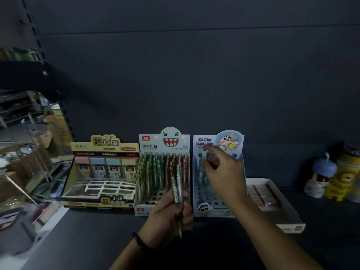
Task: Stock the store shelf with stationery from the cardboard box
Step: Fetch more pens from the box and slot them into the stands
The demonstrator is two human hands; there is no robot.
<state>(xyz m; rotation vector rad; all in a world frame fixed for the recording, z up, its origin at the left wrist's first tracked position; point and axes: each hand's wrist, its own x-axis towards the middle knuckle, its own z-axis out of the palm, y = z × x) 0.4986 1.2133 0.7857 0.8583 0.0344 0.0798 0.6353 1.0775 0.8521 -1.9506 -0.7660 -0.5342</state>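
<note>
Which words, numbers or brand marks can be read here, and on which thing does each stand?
"1=10", "超大容量": header of the left display box.
"LANTU", "MP 8283": header of the middle pen box.
"CRAYON SHINCHAN": header of the right pen box.
"COOL": yellow bottle, further letters unclear.
Too blurred to read: the small print on the boxes and the white tray.
</note>
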